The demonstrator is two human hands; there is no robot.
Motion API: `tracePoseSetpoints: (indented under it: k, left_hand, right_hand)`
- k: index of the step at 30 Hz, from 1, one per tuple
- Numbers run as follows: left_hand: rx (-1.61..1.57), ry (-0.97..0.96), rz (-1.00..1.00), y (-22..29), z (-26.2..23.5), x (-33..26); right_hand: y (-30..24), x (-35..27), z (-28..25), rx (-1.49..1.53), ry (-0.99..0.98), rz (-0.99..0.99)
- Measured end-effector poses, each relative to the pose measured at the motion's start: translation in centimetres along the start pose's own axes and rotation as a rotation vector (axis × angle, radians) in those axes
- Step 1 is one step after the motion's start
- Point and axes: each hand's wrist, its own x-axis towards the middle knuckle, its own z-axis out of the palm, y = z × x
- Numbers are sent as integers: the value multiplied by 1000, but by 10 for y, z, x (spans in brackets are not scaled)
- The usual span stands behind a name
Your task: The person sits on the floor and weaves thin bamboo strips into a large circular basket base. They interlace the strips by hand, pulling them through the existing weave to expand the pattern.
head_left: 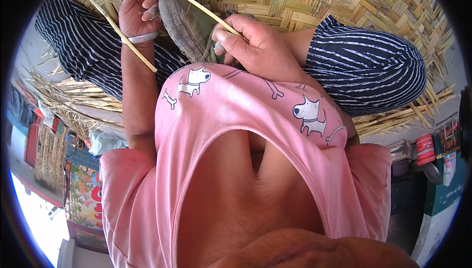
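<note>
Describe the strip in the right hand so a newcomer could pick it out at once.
Find the broad woven mat across the top. In front of it, a slim pale strip slants from beside the left hand down into the right hand. Unlike the loose strip across the left wrist, this one is gripped between the right thumb and fingers.

bright, even light | white glare lower left | shadows soft | edges bowed (fisheye; corners black)

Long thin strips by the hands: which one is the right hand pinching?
The pale yellow strip, slanting from the left hand down to the right hand. The other strip crosses the left wrist and doesn't reach the right hand.
</note>
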Motion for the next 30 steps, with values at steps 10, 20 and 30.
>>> tracePoseSetpoints:
  k: [10, 20, 30]
  left_hand:
    - [35, 16, -11, -4, 8, -1]
    - [10, 56, 11, -4, 13, 0]
    - [-27, 1, -57, -7, 10, -1]
  right_hand:
    - [-3, -1, 0, 13, 0, 15]
    - [-2, -2, -1, 3, 1, 17]
    - [0, -2, -6, 41, 23, 9]
